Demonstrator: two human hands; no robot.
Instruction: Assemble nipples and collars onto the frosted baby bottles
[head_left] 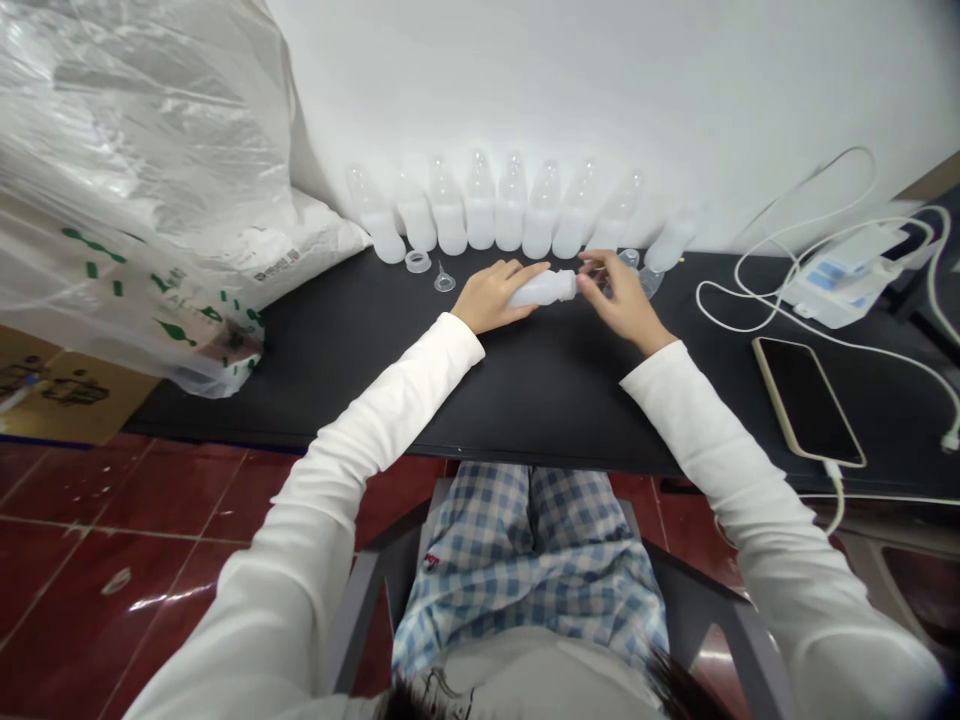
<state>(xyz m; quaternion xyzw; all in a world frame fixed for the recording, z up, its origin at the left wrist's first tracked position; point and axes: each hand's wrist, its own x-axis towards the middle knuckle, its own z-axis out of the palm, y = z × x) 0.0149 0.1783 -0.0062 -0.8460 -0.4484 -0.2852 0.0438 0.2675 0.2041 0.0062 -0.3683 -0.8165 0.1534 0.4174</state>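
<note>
My left hand [495, 297] is wrapped round a white baby bottle [546, 289], which lies on its side in the air with its neck to the right. The thumb and fingertips of my right hand [616, 295] are pinched together at the bottle's mouth. What they hold there, if anything, is too small to make out. On the table left of the bottle lie a clear collar ring [418, 261] and a clear silicone nipple [444, 280]. Behind my right hand are clear caps [651, 281], partly hidden by it.
Several white bottles with clear caps [480, 200] stand along the wall on the black table [510, 390]. At left are large plastic bags [172, 240] and a cardboard box [82, 395]. A phone [810, 400], white cables [739, 305] and a white power strip [844, 275] lie right.
</note>
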